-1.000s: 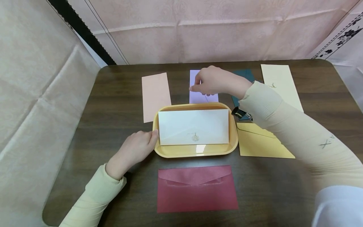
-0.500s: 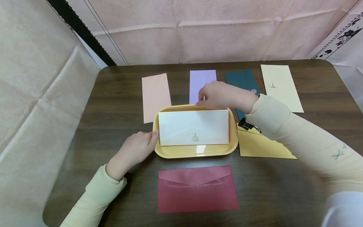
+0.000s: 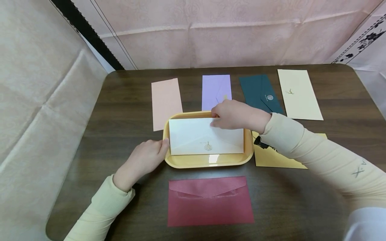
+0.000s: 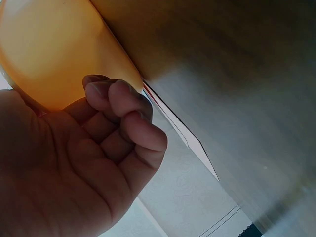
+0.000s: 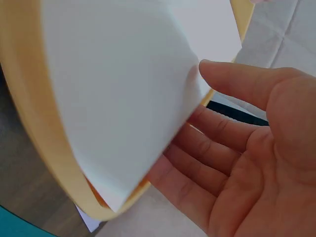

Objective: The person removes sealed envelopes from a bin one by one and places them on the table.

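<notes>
A white envelope with a small gold emblem lies in a shallow yellow tray mid-table. My right hand is at the envelope's far edge. In the right wrist view, the thumb of my right hand touches the envelope's face while the fingers reach behind its edge, pinching it. At the tray's left end, my left hand holds the rim, thumb on top. The left wrist view shows curled fingers of my left hand beside the yellow tray.
Behind the tray lie a pink envelope, a lavender one, a dark teal one and a cream one. A yellow envelope is partly under my right forearm. A dark red envelope lies in front.
From above the lavender envelope, my right hand has come down toward me to the far edge of the white envelope, where it now pinches. The left hand has stayed on the tray.
</notes>
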Available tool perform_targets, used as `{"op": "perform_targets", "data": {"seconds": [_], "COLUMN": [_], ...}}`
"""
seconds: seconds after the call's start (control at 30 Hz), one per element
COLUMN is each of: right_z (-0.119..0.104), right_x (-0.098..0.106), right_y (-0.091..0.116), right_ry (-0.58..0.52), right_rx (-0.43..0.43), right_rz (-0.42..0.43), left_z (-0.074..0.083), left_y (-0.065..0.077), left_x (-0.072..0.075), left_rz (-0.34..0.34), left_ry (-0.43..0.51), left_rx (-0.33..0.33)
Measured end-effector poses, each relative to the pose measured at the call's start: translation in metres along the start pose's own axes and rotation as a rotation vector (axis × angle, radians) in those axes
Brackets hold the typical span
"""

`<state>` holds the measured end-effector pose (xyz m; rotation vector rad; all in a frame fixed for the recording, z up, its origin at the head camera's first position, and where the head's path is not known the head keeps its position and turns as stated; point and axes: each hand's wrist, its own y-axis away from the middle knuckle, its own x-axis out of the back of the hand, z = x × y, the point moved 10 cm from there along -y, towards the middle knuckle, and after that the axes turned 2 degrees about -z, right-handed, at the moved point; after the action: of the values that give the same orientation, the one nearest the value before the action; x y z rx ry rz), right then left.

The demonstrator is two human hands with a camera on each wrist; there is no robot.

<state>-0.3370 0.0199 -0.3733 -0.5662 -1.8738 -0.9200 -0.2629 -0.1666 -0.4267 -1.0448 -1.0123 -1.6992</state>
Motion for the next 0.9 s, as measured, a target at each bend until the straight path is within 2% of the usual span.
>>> {"op": "perform_targets", "data": {"seconds": [0.23,0.9], "right_z": [0.000,-0.014], "right_x": [-0.013,-0.019], "right_y": [-0.002,0.001], "right_ry": [-0.037,-0.070], "right_rx": [-0.008,0.059], "right_rz": [-0.025,0.017], "left_z": [0.000,0.002], "left_y": [0.000,0.001], "left_x": [0.000,-0.001], "left_rz": [-0.002,-0.030], "left_ry": [0.003,0.004], "left_rx": [0.003,-0.003]}}
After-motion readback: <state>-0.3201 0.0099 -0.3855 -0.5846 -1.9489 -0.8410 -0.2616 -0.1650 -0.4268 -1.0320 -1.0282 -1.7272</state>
